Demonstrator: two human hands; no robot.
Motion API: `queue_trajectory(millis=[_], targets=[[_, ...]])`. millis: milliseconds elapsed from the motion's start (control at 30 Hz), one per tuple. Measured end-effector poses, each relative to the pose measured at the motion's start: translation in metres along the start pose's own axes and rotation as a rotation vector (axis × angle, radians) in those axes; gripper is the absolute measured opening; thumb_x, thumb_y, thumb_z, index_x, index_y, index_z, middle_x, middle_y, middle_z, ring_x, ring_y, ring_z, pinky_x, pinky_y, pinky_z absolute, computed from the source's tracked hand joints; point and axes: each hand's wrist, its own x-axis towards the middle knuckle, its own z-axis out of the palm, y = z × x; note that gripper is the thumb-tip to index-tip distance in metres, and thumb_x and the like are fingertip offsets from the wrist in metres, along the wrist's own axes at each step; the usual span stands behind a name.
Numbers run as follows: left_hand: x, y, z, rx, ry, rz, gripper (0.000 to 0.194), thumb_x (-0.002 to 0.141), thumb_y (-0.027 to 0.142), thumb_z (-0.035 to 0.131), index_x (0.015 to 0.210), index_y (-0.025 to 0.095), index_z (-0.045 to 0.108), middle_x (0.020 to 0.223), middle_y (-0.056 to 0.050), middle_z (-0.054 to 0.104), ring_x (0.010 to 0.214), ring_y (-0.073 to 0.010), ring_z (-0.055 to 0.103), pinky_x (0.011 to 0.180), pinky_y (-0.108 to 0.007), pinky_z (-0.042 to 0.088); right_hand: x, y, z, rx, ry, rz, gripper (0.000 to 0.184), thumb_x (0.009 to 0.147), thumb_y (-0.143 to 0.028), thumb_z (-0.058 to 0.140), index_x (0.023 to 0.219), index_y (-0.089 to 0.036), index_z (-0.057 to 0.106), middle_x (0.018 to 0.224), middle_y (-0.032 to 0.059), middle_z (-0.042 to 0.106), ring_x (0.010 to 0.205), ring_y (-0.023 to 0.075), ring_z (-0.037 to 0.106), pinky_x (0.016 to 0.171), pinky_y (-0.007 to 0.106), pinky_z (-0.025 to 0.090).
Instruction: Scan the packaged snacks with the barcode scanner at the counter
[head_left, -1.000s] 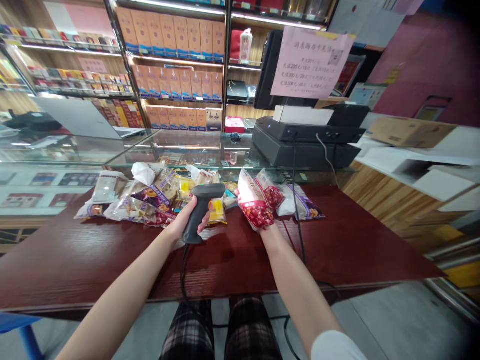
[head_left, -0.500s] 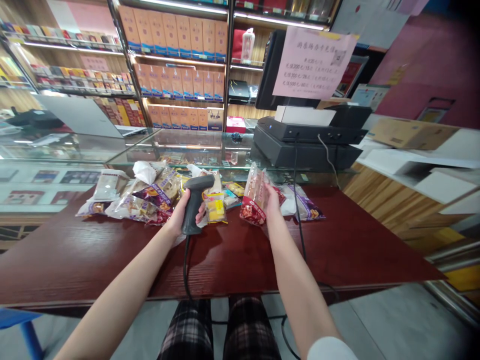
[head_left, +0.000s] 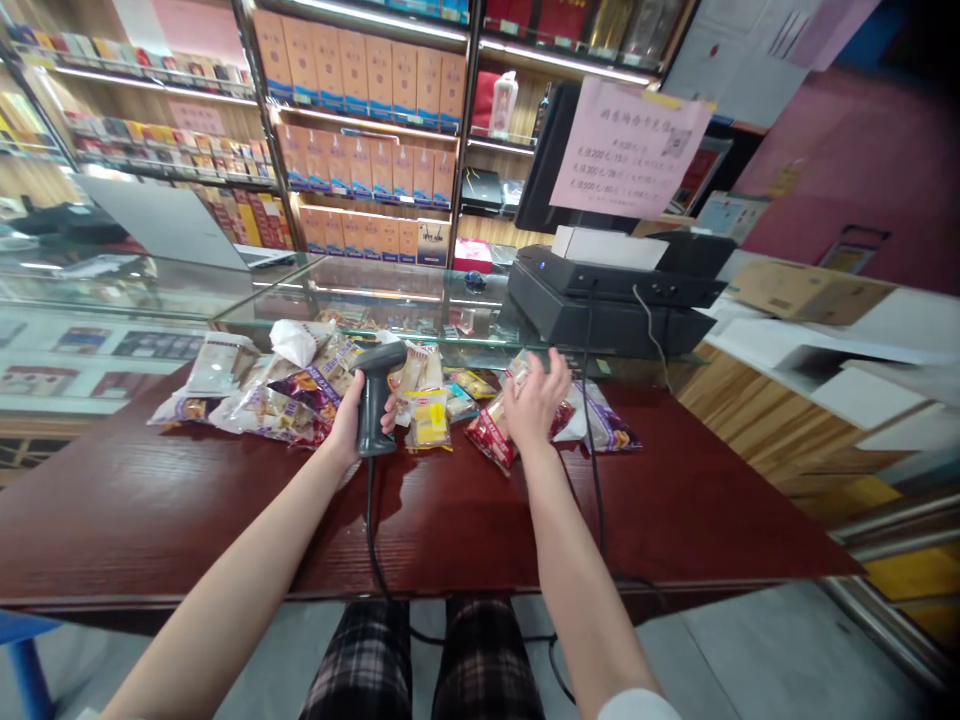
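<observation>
My left hand (head_left: pixel 347 420) is wrapped round the grip of a black barcode scanner (head_left: pixel 376 400), held upright with its head pointing right. Its cable hangs down over the table edge. My right hand (head_left: pixel 538 398) has its fingers spread above a red and clear snack bag (head_left: pixel 491 430), which lies tilted on the table; I cannot tell whether the palm touches it. Between the hands lies a small yellow snack packet (head_left: pixel 429 420). Several clear and purple snack bags (head_left: pixel 274 410) are heaped left of the scanner. Another purple bag (head_left: pixel 611 425) lies to the right of my right hand.
The dark red table (head_left: pixel 450 530) meets a glass display counter (head_left: pixel 360 290) at the back. A black cash drawer (head_left: pixel 600 305) and a monitor with a pink paper sign (head_left: pixel 622 150) stand at the back right. A black cable (head_left: pixel 594 480) crosses the table.
My right hand has let go of the red snack bag and opened; the bag has gone from upright to lying on the table. The scanner has shifted slightly left in my left hand.
</observation>
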Motion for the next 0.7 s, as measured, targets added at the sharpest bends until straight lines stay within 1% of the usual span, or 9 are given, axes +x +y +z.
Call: queue_trajectory(millis=[100,133,200,267,333,467,567,633,700], targets=[[-0.001,0.0,0.001,0.01,-0.008,0.01,0.049,0.093,0.059,0.044,0.086,0.013,0.058,0.059,-0.001,0.051,0.04,-0.0099,0.045,0.037,-0.022,0.041,-0.009,-0.013,0.006,-0.087,-0.332,-0.094,0.038,0.086,-0.032,0.055,0.122,-0.019,0.057,0.136,0.0169,0.05,0.131,0.0334,0.042,0.11,0.052,0.031],[-0.001,0.001,0.001,0.017,-0.012,0.014,0.049,0.093,0.058,0.044,0.086,0.013,0.059,0.059,-0.001,0.051,0.04,-0.0099,0.045,0.037,-0.022,0.041,-0.012,-0.014,0.009,-0.134,-0.423,-0.101,0.039,0.084,-0.034,0.06,0.119,-0.019,0.058,0.132,0.017,0.053,0.127,0.0343,0.046,0.108,0.052,0.032],[-0.001,0.001,0.001,0.026,-0.016,0.021,0.049,0.093,0.058,0.044,0.086,0.012,0.059,0.059,-0.001,0.051,0.04,-0.0099,0.044,0.037,-0.022,0.041,-0.015,-0.013,0.014,-0.228,-0.521,-0.082,0.046,0.077,-0.04,0.07,0.117,-0.018,0.059,0.13,0.0188,0.053,0.121,0.0366,0.05,0.105,0.053,0.034],[-0.002,0.001,0.001,0.033,-0.019,0.026,0.048,0.093,0.058,0.044,0.086,0.012,0.059,0.059,-0.001,0.051,0.041,-0.0097,0.044,0.038,-0.022,0.041,-0.015,-0.008,0.016,-0.278,-0.543,-0.055,0.054,0.074,-0.044,0.073,0.117,-0.015,0.058,0.131,0.0211,0.05,0.116,0.0367,0.053,0.101,0.052,0.037],[-0.002,0.002,0.001,0.035,-0.022,0.023,0.049,0.092,0.058,0.045,0.086,0.012,0.059,0.06,-0.001,0.051,0.041,-0.0097,0.044,0.038,-0.022,0.041,-0.011,0.0,0.015,-0.28,-0.549,-0.048,0.055,0.073,-0.047,0.073,0.115,-0.013,0.058,0.128,0.0206,0.05,0.109,0.034,0.057,0.095,0.048,0.041],[0.0,0.002,-0.002,0.034,-0.027,0.015,0.049,0.092,0.059,0.045,0.085,0.012,0.058,0.059,-0.001,0.051,0.041,-0.0095,0.044,0.038,-0.021,0.041,-0.001,0.018,0.009,-0.294,-0.558,-0.058,0.044,0.073,-0.051,0.072,0.1,-0.018,0.064,0.114,0.0132,0.058,0.105,0.0305,0.059,0.092,0.044,0.042],[0.001,0.002,-0.007,0.027,-0.033,0.031,0.049,0.092,0.06,0.045,0.087,0.013,0.058,0.061,0.0,0.051,0.041,-0.009,0.044,0.038,-0.02,0.041,0.004,0.034,0.005,-0.328,-0.567,-0.014,0.036,0.075,-0.052,0.069,0.092,-0.02,0.066,0.105,0.01,0.063,0.104,0.0292,0.059,0.093,0.042,0.042],[0.002,0.003,-0.009,0.008,-0.033,0.037,0.049,0.091,0.06,0.046,0.088,0.013,0.058,0.062,0.0,0.051,0.042,-0.0091,0.045,0.038,-0.021,0.042,0.007,0.042,0.003,-0.356,-0.564,0.03,0.037,0.075,-0.051,0.069,0.096,-0.02,0.068,0.107,0.0105,0.065,0.103,0.0291,0.06,0.093,0.041,0.041],[0.002,0.004,-0.01,-0.011,-0.026,0.03,0.05,0.091,0.061,0.045,0.086,0.013,0.057,0.061,0.0,0.05,0.042,-0.0094,0.045,0.039,-0.021,0.043,0.008,0.047,0.001,-0.369,-0.552,0.046,0.048,0.075,-0.05,0.069,0.113,-0.02,0.066,0.113,0.0124,0.067,0.105,0.0306,0.061,0.095,0.042,0.041]])
